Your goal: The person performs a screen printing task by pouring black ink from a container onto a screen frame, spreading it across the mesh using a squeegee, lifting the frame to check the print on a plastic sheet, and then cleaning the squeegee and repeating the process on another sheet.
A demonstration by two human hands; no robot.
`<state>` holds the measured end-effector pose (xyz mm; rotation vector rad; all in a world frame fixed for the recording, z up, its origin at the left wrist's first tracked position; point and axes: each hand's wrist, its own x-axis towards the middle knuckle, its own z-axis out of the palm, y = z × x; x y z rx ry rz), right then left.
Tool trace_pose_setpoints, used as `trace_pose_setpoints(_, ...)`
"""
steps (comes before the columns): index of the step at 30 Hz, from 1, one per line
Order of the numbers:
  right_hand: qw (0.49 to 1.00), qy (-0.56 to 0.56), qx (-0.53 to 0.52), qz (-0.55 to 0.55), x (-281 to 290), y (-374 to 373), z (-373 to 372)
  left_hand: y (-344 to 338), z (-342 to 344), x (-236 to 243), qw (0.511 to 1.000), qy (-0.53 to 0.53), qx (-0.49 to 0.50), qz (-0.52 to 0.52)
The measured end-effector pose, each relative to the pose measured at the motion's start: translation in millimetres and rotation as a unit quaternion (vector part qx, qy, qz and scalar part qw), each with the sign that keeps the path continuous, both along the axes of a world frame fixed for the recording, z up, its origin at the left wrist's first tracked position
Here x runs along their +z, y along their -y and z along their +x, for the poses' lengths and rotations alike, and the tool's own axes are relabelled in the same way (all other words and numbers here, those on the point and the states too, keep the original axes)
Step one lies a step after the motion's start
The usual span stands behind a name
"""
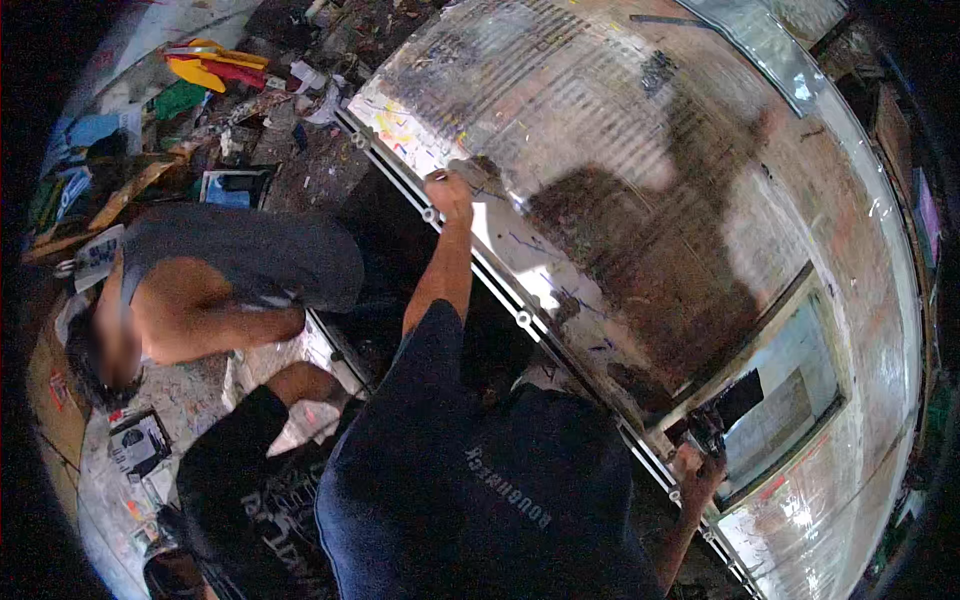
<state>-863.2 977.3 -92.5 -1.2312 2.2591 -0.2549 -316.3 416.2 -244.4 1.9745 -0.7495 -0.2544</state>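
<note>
My left hand (pixel 450 196) is closed at the near edge of a long, paint-stained table (pixel 600 80), just above a pale metal rail (pixel 480 270) with round stops. What its fingers hold, if anything, is too small to make out. Farther right along the same edge, my right hand (pixel 700 472) is closed around a dark, lumpy object (pixel 706 430) whose kind I cannot tell. That object sits at the near left corner of a printing screen frame (pixel 838 335) lying on the table. A black rectangle (pixel 742 398) shows inside the frame, on its pale mesh.
On the left, a person in a grey sleeveless top (pixel 250 250) bends over; another in a black T-shirt (pixel 255 500) is close beside me. Yellow and red items (pixel 210 68), papers and scraps clutter the far left. Clear plastic sheeting (pixel 770 55) covers the table's far edge.
</note>
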Motion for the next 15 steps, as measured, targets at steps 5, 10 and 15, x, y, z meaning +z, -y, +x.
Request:
trace_pose_setpoints(5, 0.99, -0.042, -0.125, -0.052, 0.4, 55.7, -5.3, 63.8, 65.2, -6.6, 0.926, 0.224, 0.019, 0.303)
trace_pose_setpoints(10, 0.989, 0.133, -0.045, -0.049, 3.7, 130.2, 24.8, 108.9, 25.9, 14.3, 0.856, 0.171, 0.108, 0.476)
trace_pose_setpoints(15, 0.992, 0.119, -0.03, -0.021, 0.4, 164.8, 56.2, 130.8, 18.0, -5.8, 0.864, 0.152, 0.172, 0.448)
